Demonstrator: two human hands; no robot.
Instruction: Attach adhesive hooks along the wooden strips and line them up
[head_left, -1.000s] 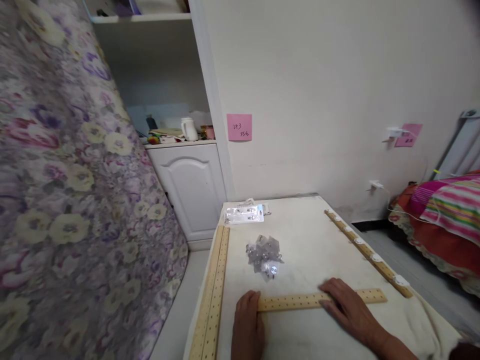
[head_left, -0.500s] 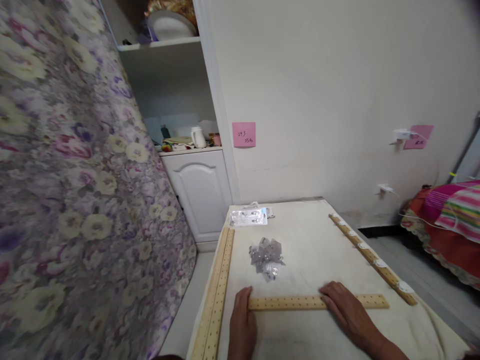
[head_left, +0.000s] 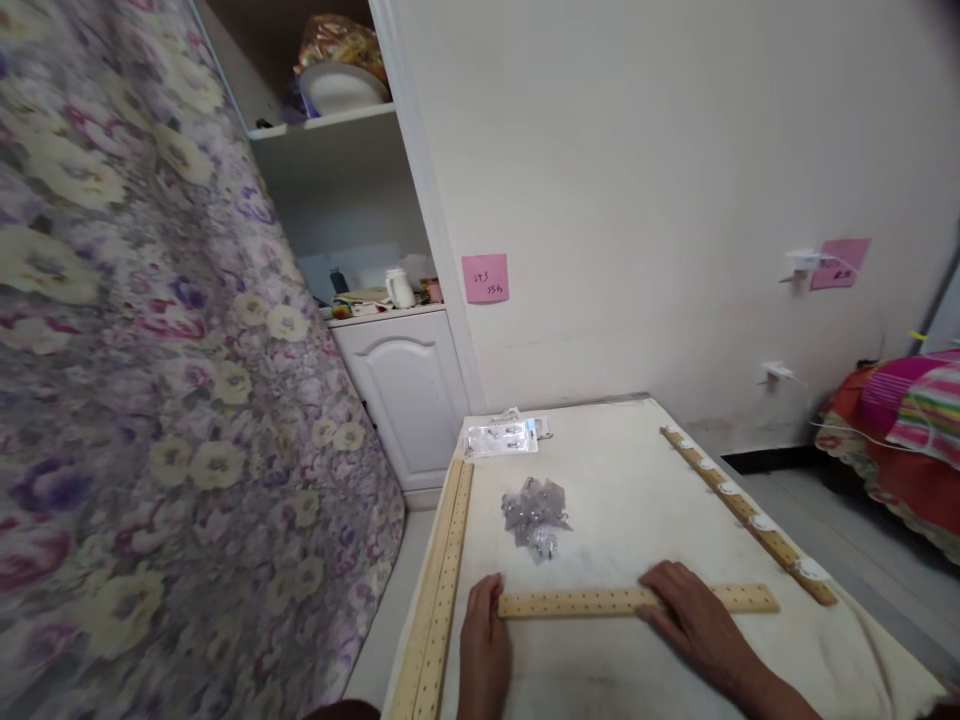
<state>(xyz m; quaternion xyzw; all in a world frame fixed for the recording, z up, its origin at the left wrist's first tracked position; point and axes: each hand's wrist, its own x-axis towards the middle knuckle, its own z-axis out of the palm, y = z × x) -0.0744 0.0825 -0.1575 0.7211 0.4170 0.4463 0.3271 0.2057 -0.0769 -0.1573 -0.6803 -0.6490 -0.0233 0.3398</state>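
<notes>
A short wooden strip with rows of small holes lies crosswise on a white table. My left hand rests against the strip's left end, fingers together and flat. My right hand lies flat on top of the strip, right of its middle, fingers stretched out. Just beyond the strip sits a small heap of clear bags with metal hooks.
Long perforated strips lie along the table's left edge. Another strip with white pads runs along the right edge. A blister pack lies at the far left corner. A floral mattress leans at left; white cabinet behind.
The strip and my left hand have slid a little to the left. The camera has tilted up, bringing a higher shelf into view. My right hand stays on the strip.
</notes>
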